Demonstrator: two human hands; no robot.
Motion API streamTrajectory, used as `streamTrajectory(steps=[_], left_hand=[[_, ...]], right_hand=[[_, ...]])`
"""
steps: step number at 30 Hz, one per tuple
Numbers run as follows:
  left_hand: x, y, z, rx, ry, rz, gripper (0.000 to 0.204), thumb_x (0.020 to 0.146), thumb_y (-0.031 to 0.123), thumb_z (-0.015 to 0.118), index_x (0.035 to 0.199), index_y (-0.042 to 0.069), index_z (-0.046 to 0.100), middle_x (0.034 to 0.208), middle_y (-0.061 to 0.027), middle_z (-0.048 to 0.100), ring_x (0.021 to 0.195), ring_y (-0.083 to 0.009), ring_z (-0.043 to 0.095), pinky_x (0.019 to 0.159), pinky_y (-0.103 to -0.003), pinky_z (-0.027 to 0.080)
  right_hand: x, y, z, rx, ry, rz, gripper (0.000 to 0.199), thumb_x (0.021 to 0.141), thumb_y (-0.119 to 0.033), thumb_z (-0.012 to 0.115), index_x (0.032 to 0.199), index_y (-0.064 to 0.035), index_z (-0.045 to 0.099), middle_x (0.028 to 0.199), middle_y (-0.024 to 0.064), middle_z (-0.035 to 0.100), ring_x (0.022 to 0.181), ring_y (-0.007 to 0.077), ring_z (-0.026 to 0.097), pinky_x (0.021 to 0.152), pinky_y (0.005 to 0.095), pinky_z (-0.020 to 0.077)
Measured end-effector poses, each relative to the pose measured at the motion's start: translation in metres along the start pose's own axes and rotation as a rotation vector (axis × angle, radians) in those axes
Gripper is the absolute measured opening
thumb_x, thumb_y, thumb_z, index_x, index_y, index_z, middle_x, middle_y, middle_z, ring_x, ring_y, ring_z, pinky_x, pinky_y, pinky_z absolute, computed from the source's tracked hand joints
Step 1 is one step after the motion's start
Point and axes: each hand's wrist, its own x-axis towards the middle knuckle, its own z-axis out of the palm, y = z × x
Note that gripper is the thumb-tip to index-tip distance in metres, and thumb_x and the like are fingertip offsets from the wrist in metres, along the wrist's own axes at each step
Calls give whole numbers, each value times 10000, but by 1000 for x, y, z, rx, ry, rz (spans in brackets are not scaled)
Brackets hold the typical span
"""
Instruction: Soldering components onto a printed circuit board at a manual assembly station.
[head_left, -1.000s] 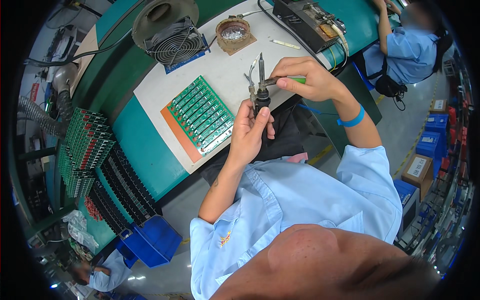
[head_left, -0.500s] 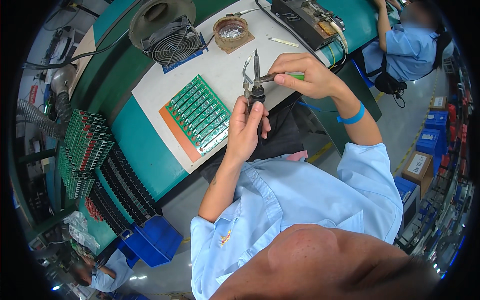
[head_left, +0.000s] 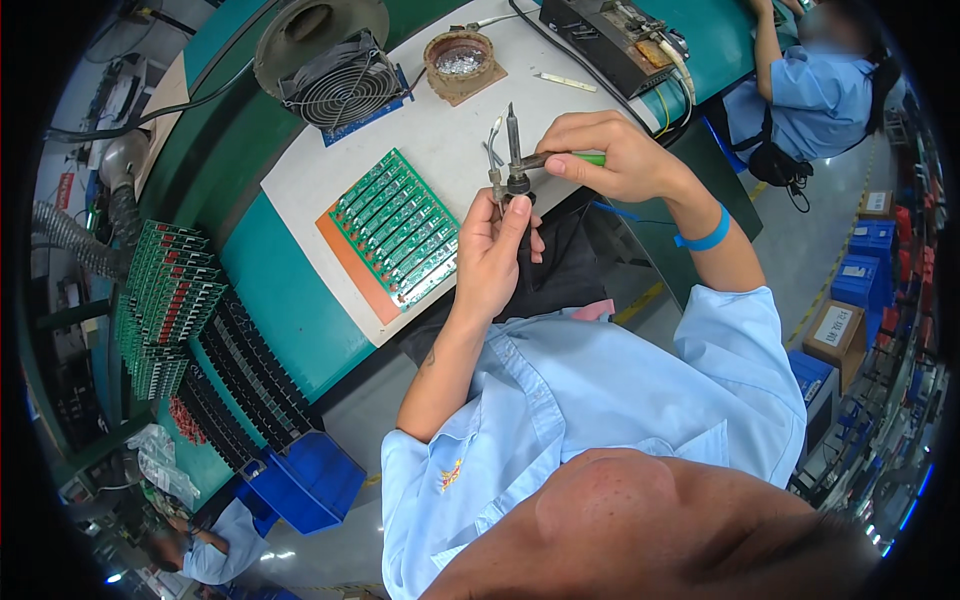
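My left hand [head_left: 490, 255] is closed around the dark handle of a soldering iron [head_left: 514, 135], held upright with its tip pointing up. A thin bent metal tube with a fitting [head_left: 495, 178] runs alongside the iron's barrel. In my right hand [head_left: 620, 155] is a pair of pliers with green handles [head_left: 590, 158]; their dark jaws meet the iron at the collar just above its black grip. Left of my left hand, a green panel of circuit boards [head_left: 395, 230] lies partly over an orange board [head_left: 350, 268] on the white work surface [head_left: 300, 180].
Beyond my hands stand a small fan [head_left: 350, 95], a round solder pot [head_left: 462, 62] and a dark soldering unit [head_left: 605, 45] with cables. Stacked green boards [head_left: 170, 300], black strips [head_left: 250, 370] and a blue bin [head_left: 310, 485] are leftward. Co-workers sit at upper right and lower left.
The iron and the plier jaws have shifted very slightly, and the iron's collar shows a little differently above my left fingers. Both hands keep their hold; the boards stay put.
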Motion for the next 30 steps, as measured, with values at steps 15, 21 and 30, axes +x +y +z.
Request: streamTrajectory(steps=[15, 21, 30], left_hand=[[3, 2, -1, -9, 24, -27, 242, 1040, 225, 581, 1189, 37, 555, 853, -61, 604, 612, -89, 536, 508, -203, 425], [4, 1, 5, -11, 66, 6, 230, 1037, 217, 586, 1161, 25, 560, 847, -68, 617, 602, -91, 540, 489, -205, 422], [7, 1, 5, -36, 21, 5, 218, 1038, 210, 584, 1137, 17, 560, 856, -78, 629, 573, -95, 533, 467, -211, 419]], right_hand=[[-3, 2, -1, -19, 21, -15, 142, 927, -74, 657, 968, 57, 694, 893, 123, 674, 708, 227, 550, 670, 318, 460], [-2, 3, 1, -27, 26, -28, 148, 936, -79, 647, 978, 56, 693, 902, 124, 671, 719, 226, 550, 677, 321, 460], [-5, 3, 3, 38, 28, -1, 153, 943, -82, 639, 972, 58, 694, 900, 125, 676, 701, 226, 538, 665, 323, 450]])
